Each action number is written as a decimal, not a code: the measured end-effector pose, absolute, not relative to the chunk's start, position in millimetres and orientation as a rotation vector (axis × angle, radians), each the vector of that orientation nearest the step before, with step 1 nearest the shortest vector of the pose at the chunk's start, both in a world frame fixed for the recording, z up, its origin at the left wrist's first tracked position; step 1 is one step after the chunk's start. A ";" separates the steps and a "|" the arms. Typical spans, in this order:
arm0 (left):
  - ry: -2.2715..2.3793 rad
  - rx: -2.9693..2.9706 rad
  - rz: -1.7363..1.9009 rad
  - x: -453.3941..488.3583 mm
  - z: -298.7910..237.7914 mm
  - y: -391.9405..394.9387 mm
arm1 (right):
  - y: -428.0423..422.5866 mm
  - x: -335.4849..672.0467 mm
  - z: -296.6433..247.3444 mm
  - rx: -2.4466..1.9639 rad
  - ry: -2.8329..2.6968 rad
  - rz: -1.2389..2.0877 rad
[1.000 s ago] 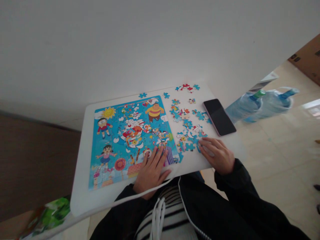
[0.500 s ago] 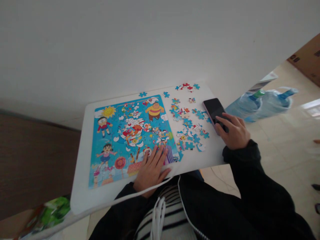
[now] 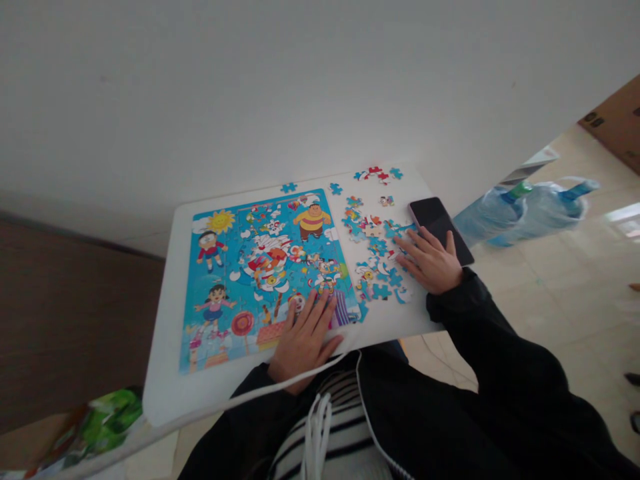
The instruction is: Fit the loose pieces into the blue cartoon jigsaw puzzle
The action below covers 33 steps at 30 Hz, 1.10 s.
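My left hand (image 3: 303, 340) lies flat with its fingers stretched over the lower edge of a cartoon jigsaw puzzle board (image 3: 207, 353). Several puzzle pieces lie loose on the board's middle, over its blue surface. To the right of the board, a pile of loose puzzle pieces (image 3: 381, 291) covers part of the white table (image 3: 165, 360). My right hand (image 3: 434, 262) is spread, palm down, with its fingertips at the right side of that pile. A black phone (image 3: 434, 215) lies beside it, partly hidden under the thumb side of the hand.
A pale wall (image 3: 300, 87) rises behind the table. Large clear water bottles (image 3: 547, 210) stand on the tiled floor to the right, with a cardboard box (image 3: 615, 123) farther back. A white cable (image 3: 240, 400) runs across the front. A green package (image 3: 113, 420) sits at lower left.
My right hand has moved left off the phone's face to the loose pieces, its fingers spreading. The left hand stays where it was on the board.
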<state>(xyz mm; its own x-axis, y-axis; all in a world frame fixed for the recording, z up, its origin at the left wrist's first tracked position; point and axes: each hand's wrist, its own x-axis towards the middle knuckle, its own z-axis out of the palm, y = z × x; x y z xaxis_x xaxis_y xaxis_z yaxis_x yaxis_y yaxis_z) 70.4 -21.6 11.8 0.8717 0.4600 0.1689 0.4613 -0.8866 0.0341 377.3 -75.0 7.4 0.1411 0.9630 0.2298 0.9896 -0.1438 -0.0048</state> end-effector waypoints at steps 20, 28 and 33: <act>-0.748 -3.037 -0.278 69.7 8.9 -22.1 | -104.9 363.3 17.1 -2.160 -1.862 -0.185; -0.734 -3.034 -0.259 70.0 10.3 -21.2 | -56.1 371.5 38.1 -1.964 -2.050 -0.007; -0.704 -3.022 -0.238 69.5 11.4 -20.8 | -9.0 362.9 39.0 -2.111 -2.072 -0.035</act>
